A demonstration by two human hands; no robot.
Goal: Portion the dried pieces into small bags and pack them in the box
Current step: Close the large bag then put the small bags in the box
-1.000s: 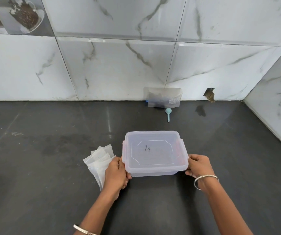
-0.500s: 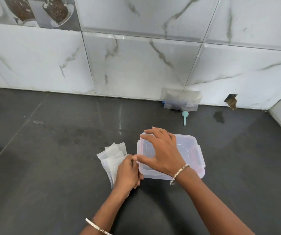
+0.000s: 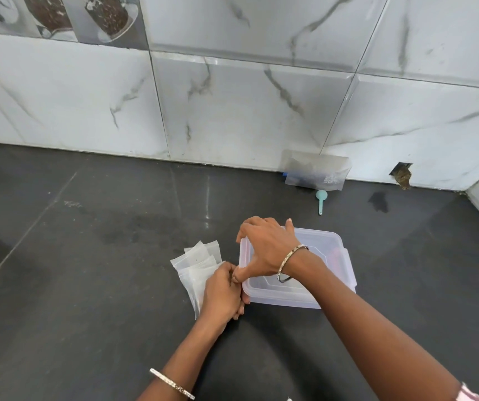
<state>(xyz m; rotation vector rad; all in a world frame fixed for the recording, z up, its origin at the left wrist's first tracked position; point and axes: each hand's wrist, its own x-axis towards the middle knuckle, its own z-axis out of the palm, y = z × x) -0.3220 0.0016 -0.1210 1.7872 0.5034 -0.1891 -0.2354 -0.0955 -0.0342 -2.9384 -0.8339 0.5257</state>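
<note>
Looking down, we see a dark countertop point(image 3: 88, 285) under everything, with the marble-tiled wall point(image 3: 232, 111) rising well behind the box. The clear plastic box point(image 3: 284, 299) sits on the counter directly before us, its translucent lid point(image 3: 316, 256) lying on top. Far behind the box, leaning on the wall, stands a clear pouch point(image 3: 315, 173) holding dark dried pieces. Just left of the box lies a fanned stack of small white bags point(image 3: 195, 261), flat and partly covered by our left hand.

Our right hand point(image 3: 267, 247) reaches across the left part of the lid. Its fingers are bent over the far edge and its thumb is pressed to the near-left edge, so it clasps the lid. Our left hand point(image 3: 222, 293) is tucked against the box's left near corner with its fingers curled inward. We cannot tell whether they clamp a latch or only rest there.

Between the pouch and the box, closer to the pouch, lies a small teal scoop point(image 3: 320, 199). A thin bangle point(image 3: 290, 263) circles our right wrist above the lid.
</note>
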